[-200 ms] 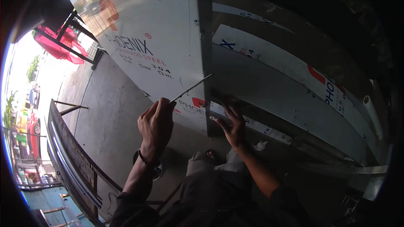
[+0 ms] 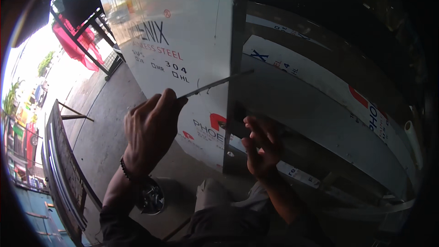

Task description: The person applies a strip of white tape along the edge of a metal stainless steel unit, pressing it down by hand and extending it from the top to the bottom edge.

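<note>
Thin strip (image 2: 215, 83) pinched in left hand (image 2: 153, 128), we note its tip now reaching farther past the white panel's (image 2: 201, 105) edge, right hand (image 2: 264, 148) backed off, half-curled, apparently empty, so left alone carries it; concrete floor (image 2: 103, 96) below, metal frame (image 2: 59, 155) leftward.

Worn are a dark shirt (image 2: 219, 223), greyish trousers (image 2: 208, 196) and a black beaded bracelet (image 2: 124, 169).

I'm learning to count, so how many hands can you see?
2. The left hand holds a thin rod; the right hand is right of the white panel. Others far off could be hidden.
</note>
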Motion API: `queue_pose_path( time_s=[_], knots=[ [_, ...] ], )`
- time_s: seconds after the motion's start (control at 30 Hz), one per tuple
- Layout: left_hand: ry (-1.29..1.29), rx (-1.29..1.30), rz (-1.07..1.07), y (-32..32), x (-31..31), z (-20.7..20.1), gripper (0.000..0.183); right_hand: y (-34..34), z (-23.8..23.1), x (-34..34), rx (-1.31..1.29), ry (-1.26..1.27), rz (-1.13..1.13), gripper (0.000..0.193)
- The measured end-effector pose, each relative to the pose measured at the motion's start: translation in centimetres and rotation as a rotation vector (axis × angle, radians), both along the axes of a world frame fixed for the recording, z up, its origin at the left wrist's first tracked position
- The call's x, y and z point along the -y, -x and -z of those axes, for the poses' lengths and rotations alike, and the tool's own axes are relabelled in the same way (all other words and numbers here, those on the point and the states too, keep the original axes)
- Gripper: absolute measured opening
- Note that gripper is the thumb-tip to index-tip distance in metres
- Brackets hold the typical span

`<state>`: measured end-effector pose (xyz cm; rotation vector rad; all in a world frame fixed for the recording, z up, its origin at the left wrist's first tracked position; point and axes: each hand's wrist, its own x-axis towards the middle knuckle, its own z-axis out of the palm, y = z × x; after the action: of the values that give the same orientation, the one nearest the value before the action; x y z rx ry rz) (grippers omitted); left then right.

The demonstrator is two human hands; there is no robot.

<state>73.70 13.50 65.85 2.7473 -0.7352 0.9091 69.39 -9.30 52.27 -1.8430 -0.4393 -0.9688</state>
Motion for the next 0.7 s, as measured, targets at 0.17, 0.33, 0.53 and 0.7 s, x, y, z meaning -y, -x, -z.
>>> queue_pose_path(
  time_s=[0.17, 0.33, 0.53, 0.7],
  knots=[
    [-0.058, 0.224, -0.015, -0.7, 0.6, 0.9, 0.018, -2.8, -0.3, 0.9, 0.316, -0.298, -0.115, 0.045],
    [-0.507, 0.671, -0.005, 1.5, -1.2, 1.2, 0.026, -4.4, -3.2, 1.2, 0.784, -0.051, 0.119, 0.036],
    [-0.329, 0.585, -0.339, 1.8, 0.7, 4.3, 0.017, -3.6, -2.2, 3.5, 1.003, 0.186, 0.395, 0.035],
    [-0.372, 0.744, -0.253, 1.2, -1.4, 3.3, 0.026, -2.4, -1.9, 3.2, 0.96, 0.435, 0.449, 0.034]
  ],
)
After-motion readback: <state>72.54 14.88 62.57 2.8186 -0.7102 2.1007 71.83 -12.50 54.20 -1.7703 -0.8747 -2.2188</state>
